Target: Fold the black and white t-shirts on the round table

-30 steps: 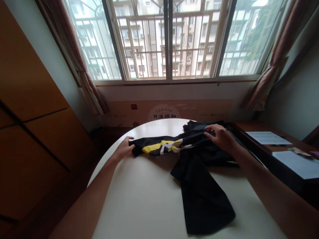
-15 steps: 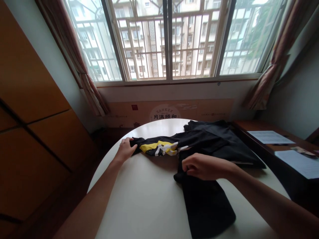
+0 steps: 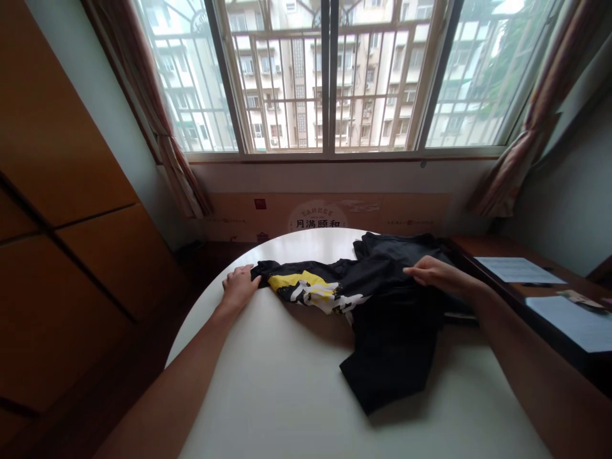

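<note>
The right hand (image 3: 437,274) has moved up from the lower flap (image 3: 387,363) of the black garment (image 3: 387,280), and that flap now lies shorter on the table, at about 12 o'clock from the person. The right fingers (image 3: 421,271) lie long and nearly flat, open on the black cloth at 1 o'clock, with no clear pinch. At 11 o'clock, the left hand (image 3: 240,287) rests at the end of the garment's sleeve (image 3: 310,290); whether it grips the cloth cannot be told. The garment sits on one round white table (image 3: 268,389) and looks light, soft and limp, so the sleeve end and the flap's edge seem the surest places to hold. It has one yellow-and-white printed patch (image 3: 301,284). Beyond, at 2 o'clock, two sheets of paper (image 3: 519,269) lie on a wooden desk (image 3: 497,245). At 12 o'clock stands one barred window (image 3: 325,83), with two curtains (image 3: 530,134) beside it.
</note>
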### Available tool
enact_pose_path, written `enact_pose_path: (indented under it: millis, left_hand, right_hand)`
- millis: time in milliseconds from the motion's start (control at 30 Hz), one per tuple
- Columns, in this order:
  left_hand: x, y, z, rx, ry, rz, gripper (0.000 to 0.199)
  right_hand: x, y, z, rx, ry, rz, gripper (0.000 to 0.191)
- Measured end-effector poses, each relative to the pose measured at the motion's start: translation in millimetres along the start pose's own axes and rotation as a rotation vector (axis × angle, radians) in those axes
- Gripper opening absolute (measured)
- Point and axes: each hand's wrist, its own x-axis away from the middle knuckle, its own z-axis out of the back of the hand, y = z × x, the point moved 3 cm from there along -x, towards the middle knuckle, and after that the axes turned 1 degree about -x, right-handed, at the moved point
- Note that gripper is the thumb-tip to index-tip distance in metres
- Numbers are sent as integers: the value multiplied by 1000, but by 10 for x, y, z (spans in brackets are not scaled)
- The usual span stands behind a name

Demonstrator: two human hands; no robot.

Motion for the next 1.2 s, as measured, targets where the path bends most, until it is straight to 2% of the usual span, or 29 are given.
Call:
enact_pose_path:
  millis: [67, 100, 133, 200, 267, 333, 400, 500, 567, 667, 833, 900, 967, 1000, 1133, 1200]
  left_hand:
    - [11, -9, 44, -8, 70, 55, 53]
    - [23, 0, 71, -11, 103, 72, 50]
    - [40, 24, 102, -12, 137, 74, 46]
    - [86, 111, 156, 5, 161, 31, 31]
    - [140, 242, 165, 66, 69, -82, 26]
    - [199, 387, 125, 169, -98, -235, 38]
    - [248, 497, 72, 274, -205, -367, 41]
    - [257, 539, 1, 378, -199, -441, 37]
    - [241, 509, -56, 348, -201, -425, 45]
    - [232, 468, -132, 192, -233, -386, 60]
    - [267, 510, -199, 88, -233, -366, 73]
    - [272, 527, -215, 85, -222, -352, 72]
    - [270, 532, -226, 72, -218, -347, 69]
    - [268, 530, -230, 65, -217, -348, 68]
    - [268, 519, -223, 66, -210, -338, 63]
    - [287, 537, -190, 57, -206, -329, 58]
  right_hand:
    - [-23, -78, -19, 168, 182, 69, 58]
    - [-27, -131, -40, 217, 263, 117, 52]
    - [-32, -179, -78, 251, 303, 167, 42]
    - [-54, -231, -194, 299, 269, 253, 34]
    - [-88, -217, -317, 353, 186, 289, 31]
    - [-129, -163, -399, 403, 126, 262, 18]
    - [-162, -116, -420, 433, 130, 224, 16]
    - [-166, -119, -362, 407, 254, 182, 20]
    - [-135, -185, -340, 324, 260, 169, 23]
    - [-29, -415, -386, 195, 88, 201, 31]
    - [330, -987, -581, 204, -279, 362, 35]
    - [492, -1147, -728, 225, -458, 385, 54]
    - [623, -1253, -903, 299, -577, 429, 68]
    - [667, -1292, -990, 353, -599, 460, 63]
    - [716, -1396, -1230, 482, -583, 535, 12]
    - [687, -1433, -1242, 415, -537, 551, 7]
